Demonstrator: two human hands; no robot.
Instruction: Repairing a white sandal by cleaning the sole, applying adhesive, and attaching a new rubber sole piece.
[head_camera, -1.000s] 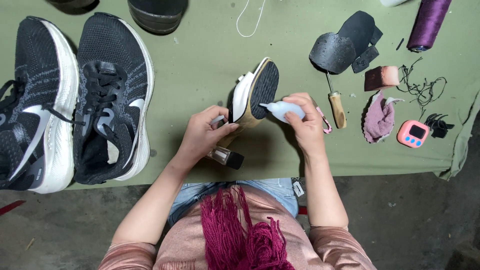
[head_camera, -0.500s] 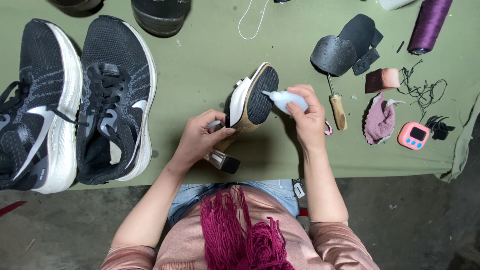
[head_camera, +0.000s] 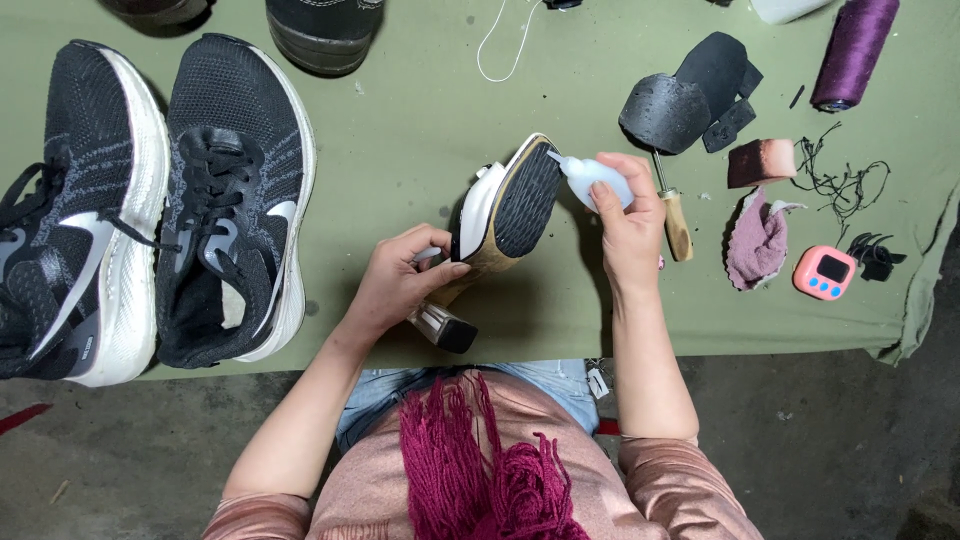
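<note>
A heeled shoe (head_camera: 505, 215) with a white upper and a dark ribbed sole is held sole-up over the green table (head_camera: 420, 110). My left hand (head_camera: 400, 280) grips it near the heel block. My right hand (head_camera: 628, 215) holds a small pale squeeze bottle (head_camera: 590, 178); its nozzle touches the sole's right edge near the toe.
A pair of black sneakers (head_camera: 150, 200) lies at the left. To the right sit black rubber pieces (head_camera: 690, 95), a wooden-handled tool (head_camera: 675, 220), a sponge block (head_camera: 760, 162), a pink cloth (head_camera: 757, 245), a pink timer (head_camera: 825, 272), a purple thread spool (head_camera: 853, 50) and loose black thread (head_camera: 845, 180).
My right hand has carried the squeeze bottle from the sole's lower edge up toward the toe. The left hand keeps the shoe held the same way.
</note>
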